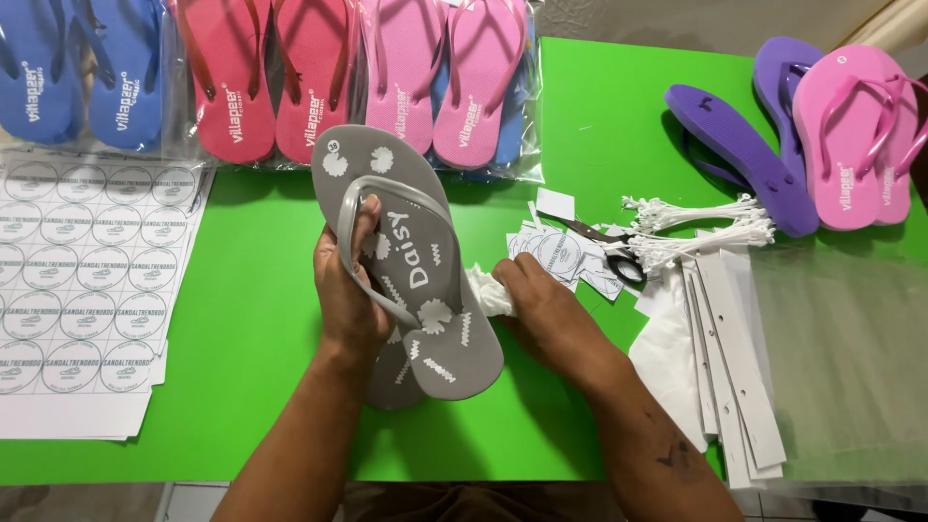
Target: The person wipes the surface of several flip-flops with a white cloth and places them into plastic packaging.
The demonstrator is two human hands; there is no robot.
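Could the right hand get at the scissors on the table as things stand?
Probably yes. The scissors lie just beyond the right hand with nothing over them, only round labels beside them. But that hand already grips a white wad, so it would need freeing first.

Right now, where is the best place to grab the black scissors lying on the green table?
Probably by the looped handles of the black-handled metal scissors, coming from above on the near side. The handles point towards the person's right hand, while the blades run away under white paper tags, so the tips are covered and sharper to touch.
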